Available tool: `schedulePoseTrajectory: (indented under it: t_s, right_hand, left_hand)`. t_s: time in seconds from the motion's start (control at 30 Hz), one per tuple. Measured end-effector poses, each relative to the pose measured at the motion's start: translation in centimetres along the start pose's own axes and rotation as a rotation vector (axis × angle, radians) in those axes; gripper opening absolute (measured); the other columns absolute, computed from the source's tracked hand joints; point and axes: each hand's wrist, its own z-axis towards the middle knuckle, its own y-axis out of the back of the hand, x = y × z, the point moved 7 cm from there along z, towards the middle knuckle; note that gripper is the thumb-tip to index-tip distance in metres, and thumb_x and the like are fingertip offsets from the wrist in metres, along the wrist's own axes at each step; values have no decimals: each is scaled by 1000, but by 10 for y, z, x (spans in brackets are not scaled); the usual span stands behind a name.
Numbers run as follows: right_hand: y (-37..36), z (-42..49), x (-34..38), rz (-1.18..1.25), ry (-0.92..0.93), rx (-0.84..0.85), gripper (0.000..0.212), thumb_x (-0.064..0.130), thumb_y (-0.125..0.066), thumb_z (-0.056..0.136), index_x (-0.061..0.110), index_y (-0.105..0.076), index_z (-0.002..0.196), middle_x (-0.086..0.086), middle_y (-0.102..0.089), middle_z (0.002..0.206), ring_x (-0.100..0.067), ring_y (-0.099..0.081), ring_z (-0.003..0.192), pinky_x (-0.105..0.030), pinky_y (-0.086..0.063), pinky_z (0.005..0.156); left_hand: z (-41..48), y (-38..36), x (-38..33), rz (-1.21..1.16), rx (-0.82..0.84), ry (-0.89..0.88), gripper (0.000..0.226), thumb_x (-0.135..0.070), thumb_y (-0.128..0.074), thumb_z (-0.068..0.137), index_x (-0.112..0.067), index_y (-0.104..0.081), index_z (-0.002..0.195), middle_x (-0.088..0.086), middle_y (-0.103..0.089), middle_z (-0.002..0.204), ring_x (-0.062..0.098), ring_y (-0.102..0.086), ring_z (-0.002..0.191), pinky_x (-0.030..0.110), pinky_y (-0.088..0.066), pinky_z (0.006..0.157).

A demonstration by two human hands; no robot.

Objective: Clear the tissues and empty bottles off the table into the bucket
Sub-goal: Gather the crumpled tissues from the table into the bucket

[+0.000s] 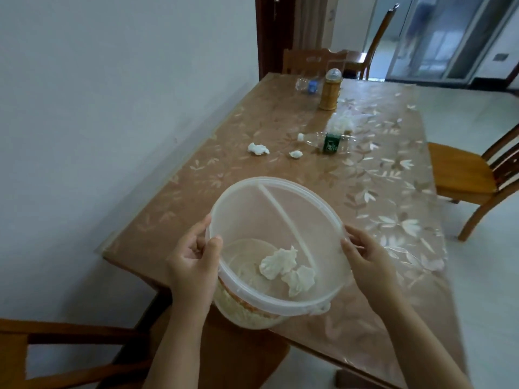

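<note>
A translucent white bucket (278, 303) tilts at the table (196, 192) edge, two crumpled tissues (276, 263) inside. A large tissue wad (257, 148) and a small tissue wad (295, 154) lie mid-table near a toppled green-labelled bottle (330, 142). A blue-labelled bottle (309, 85) lies farther back.

Soft, dim daylight enters from the glass doors (438, 37) at far right — pale glare on the desk (393, 192); edges bend and blur, shadows faint.
</note>
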Motion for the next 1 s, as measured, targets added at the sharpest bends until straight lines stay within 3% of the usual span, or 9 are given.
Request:
schedulePoseTrajectory:
  t_s: [0.17, 0.27, 0.37, 0.47, 0.57, 0.67, 0.83, 1.0]
  right_hand:
    - [88, -13, -25, 44, -12, -82, 26, 14, -54, 88, 27, -59, 110, 12, -65, 89, 2, -64, 72, -15, -50, 59]
    - [136, -23, -42, 67, -38, -143, 25, 16, -55, 88, 31, -58, 108, 15, -64, 86, 4, -63, 70, -13, -49, 57]
    - [178, -32, -55, 98, -62, -196, 23, 16, -55, 88, 31, -57, 106, 11, -64, 88, -5, -64, 73, -17, -50, 57]
    - [215, -39, -69, 127, -97, -273, 23, 16, -56, 88, 26, -61, 107, 10, -64, 86, -8, -63, 74, -24, -51, 62]
    - [245, -42, -79, 163, -108, -362, 20, 13, -56, 87, 25, -63, 102, 11, -64, 82, -6, -62, 68, -24, -51, 63]
    - [268, -45, -85, 166, -119, -442, 20, 13, -57, 87, 27, -63, 100, 10, -64, 84, -9, -62, 73, -31, -51, 69]
    - [306, -47, -97, 165, -138, -563, 23, 12, -57, 87, 21, -63, 106, 8, -64, 84, -11, -62, 72, -28, -53, 65]
    - [339, -47, -110, 179, -127, -639, 20, 14, -58, 86, 31, -62, 96, 9, -65, 83, 0, -63, 64, -19, -54, 60]
  left_hand:
    - [-47, -67, -17, -2, 104, -18, 33, -32, -60, 72, -40, -63, 104, -11, -59, 70, -2, -57, 63, 17, -51, 58]
    - [-72, -104, -20, -6, 192, -13, 29, -35, -62, 74, -50, -62, 99, -15, -59, 64, 3, -58, 60, 20, -52, 57]
    - [-91, -141, -25, 3, 273, -41, 32, -22, -63, 82, -50, -61, 97, -13, -60, 63, 3, -57, 56, 18, -50, 54]
    - [-106, -176, -31, 8, 351, -36, 29, -19, -61, 85, -40, -61, 104, -7, -59, 62, 6, -58, 54, 19, -50, 52]
    - [-114, -210, -44, 31, 441, -84, 30, -19, -59, 86, -43, -59, 105, 13, -53, 67, 24, -58, 57, 33, -53, 55]
    - [-114, -244, -54, 43, 525, -122, 35, -15, -58, 87, -46, -54, 103, 12, -48, 65, 26, -52, 57, 43, -49, 57]
    - [-117, -298, -64, 6, 651, -201, 31, -20, -59, 85, -43, -54, 105, 21, -51, 65, 23, -51, 53, 35, -49, 50]
    - [-130, -340, -57, 6, 739, -183, 29, -32, -57, 82, -50, -54, 104, 5, -52, 62, 15, -53, 52, 29, -50, 51]
